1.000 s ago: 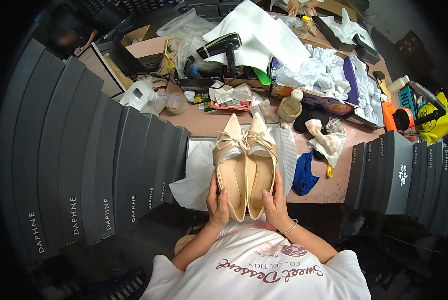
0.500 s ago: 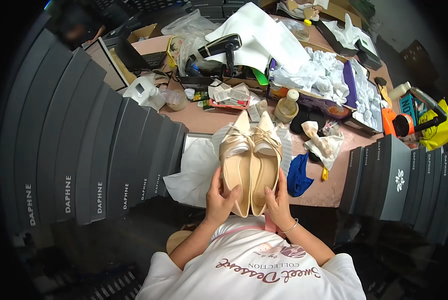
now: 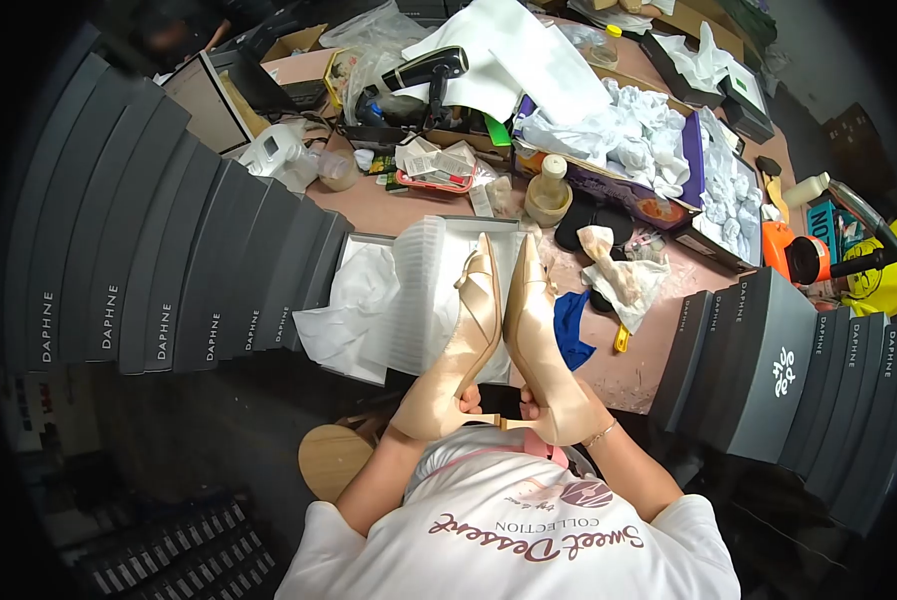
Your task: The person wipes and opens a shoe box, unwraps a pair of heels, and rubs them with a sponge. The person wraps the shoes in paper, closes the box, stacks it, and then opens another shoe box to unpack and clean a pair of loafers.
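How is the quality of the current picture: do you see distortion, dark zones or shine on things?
Head view: wide-lens distortion, the left boxes seeming to curve round the edge; head view: corners fall to black, and the floor is dim; head view: the white sheet looks nearly washed out, and the shoes have a soft shine.

**Hidden, blurred, too small to read**

Lose all but fingers of left hand (image 3: 470, 399) behind left shoe (image 3: 440, 388), likewise of right hand (image 3: 530, 404) behind right shoe (image 3: 545, 375). Lose part of blue cloth (image 3: 572, 330) behind right shoe too. Cannot read display (image 3: 272, 146) of white device (image 3: 290, 170) or print on slips (image 3: 430, 161): too small. Note blurred person (image 3: 176, 36), top left, fading into dark.
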### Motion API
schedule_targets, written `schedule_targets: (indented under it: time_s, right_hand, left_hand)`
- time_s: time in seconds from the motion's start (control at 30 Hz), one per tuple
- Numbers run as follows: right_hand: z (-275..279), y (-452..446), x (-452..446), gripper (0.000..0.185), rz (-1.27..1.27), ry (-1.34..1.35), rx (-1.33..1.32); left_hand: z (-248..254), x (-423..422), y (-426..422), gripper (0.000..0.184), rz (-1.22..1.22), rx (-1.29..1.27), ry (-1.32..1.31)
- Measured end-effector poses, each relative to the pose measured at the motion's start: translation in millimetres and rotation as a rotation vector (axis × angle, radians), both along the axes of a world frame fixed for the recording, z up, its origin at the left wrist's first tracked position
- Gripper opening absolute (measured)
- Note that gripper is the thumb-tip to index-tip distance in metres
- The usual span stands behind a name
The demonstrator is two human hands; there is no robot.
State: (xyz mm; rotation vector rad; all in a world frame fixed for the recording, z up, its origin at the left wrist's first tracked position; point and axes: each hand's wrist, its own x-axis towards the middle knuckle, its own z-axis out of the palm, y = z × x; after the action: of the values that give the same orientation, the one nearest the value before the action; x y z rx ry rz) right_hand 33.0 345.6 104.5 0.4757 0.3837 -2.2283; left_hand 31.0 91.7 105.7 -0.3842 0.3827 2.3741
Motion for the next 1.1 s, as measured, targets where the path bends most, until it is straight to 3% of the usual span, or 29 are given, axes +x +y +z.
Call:
schedule_targets:
  time_s: [0.2, 0.3, 0.37, 0.47, 0.5, 0.53, 0.57, 0.6, 0.63, 0.7, 0.73, 0.77, 0.83, 0.9, 0.93, 0.97, 1.03, 1.1]
  right_hand:
    - [-25.6, 1.8, 9.9, 0.030, -0.011, -0.050, -0.079]
    - [6.1, -1.7, 8.5, 0.030, -0.057, 0.127, 0.222]
    - [59.8, -6.1, 3.3, 0.029, 0.124, 0.545, 0.899]
    - [40.7, 30.7, 7.9, 0.057, -0.140, 0.590, 1.342]
    - [-9.3, 67.2, 20.6, 0.051, -0.541, 0.245, 0.883]
    - [-12.7, 80.2, 21.7, 0.048, -0.578, 0.211, 1.031]
    - [-14.7, 92.3, 21.9, 0.045, -0.617, 0.177, 1.181]
    - [-40.0, 117.0, 24.2, 0.045, -0.622, 0.185, 1.186]
    - [-72.1, 139.3, 27.4, 0.046, -0.543, 0.185, 1.399]
    - [-77.6, 143.8, 17.9, 0.052, -0.262, 0.181, 1.942]
    - [-79.2, 143.0, 18.4, 0.057, -0.217, 0.332, 2.138]
    - [-38.1, 113.0, 5.2, 0.063, -0.299, 0.564, 2.100]
    - [42.9, 38.7, -11.7, 0.076, -0.274, 0.927, 1.649]
    - [83.7, -32.7, -8.1, 0.093, 0.013, 1.143, 1.369]
    - [85.7, -61.0, -8.8, 0.096, 0.070, 1.300, 1.451]
    - [84.4, -83.6, -8.8, 0.092, 0.038, 1.183, 1.513]
    - [62.3, -83.3, -13.4, 0.082, -0.080, 1.317, 1.669]
    - [60.6, -61.3, -16.8, 0.077, -0.168, 0.888, 0.963]
  left_hand:
    - [9.9, -0.3, -0.9, 0.008, -0.033, -0.181, -0.090]
    - [21.8, -7.0, 1.0, 0.013, -0.027, -0.262, -0.161]
    - [29.9, -13.3, 0.9, 0.018, -0.005, -0.303, -0.202]
    - [36.3, -23.6, 1.7, 0.028, -0.086, -0.391, -0.024]
    - [35.8, -23.9, 0.4, 0.030, -0.099, -0.401, 0.008]
    - [35.2, -24.2, -0.9, 0.032, -0.112, -0.412, 0.039]
    - [31.8, -23.3, -2.0, 0.034, -0.147, -0.601, 0.230]
    - [27.6, -22.5, -2.0, 0.036, -0.178, -0.786, 0.424]
    - [24.0, -21.7, -1.3, 0.038, -0.208, -0.969, 0.621]
    - [26.2, -26.7, 3.9, 0.041, -0.230, -1.147, 0.832]
    - [29.5, -31.0, 8.3, 0.043, -0.123, -1.042, 0.679]
    - [34.8, -36.2, 13.4, 0.045, -0.011, -0.936, 0.525]
    - [40.5, -34.5, 18.6, 0.050, 0.177, -0.706, 0.203]
    - [39.4, -35.4, 24.1, 0.050, 0.173, -0.732, 0.274]
    - [38.1, -36.5, 28.2, 0.050, 0.179, -0.759, 0.341]
    - [36.5, -36.6, 31.6, 0.050, 0.188, -0.785, 0.404]
    - [34.3, -39.8, 23.5, 0.052, 0.168, -0.820, 0.429]
    - [31.7, -51.0, 1.7, 0.054, 0.137, -0.829, 0.394]
